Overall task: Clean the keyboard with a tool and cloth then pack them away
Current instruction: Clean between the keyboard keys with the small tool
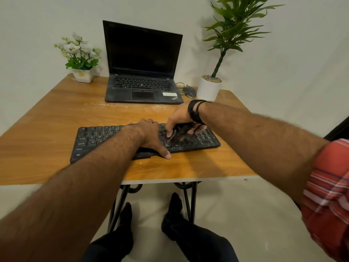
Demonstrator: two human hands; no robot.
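Keyboard (145, 139) lies on the tabletop (56, 110), long axis left-right across both hands. Left hand (151, 137) is flat, bracing its middle. Right hand (179, 120) pinches a dark cloth (177, 135) on the right-side keys; nearer the unwiped right end.

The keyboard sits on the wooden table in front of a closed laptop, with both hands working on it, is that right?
Not quite: the head view shows the laptop open, screen upright and dark. The rest holds: the keyboard lies on the wooden table in front of it, with the left hand and right hand on it.
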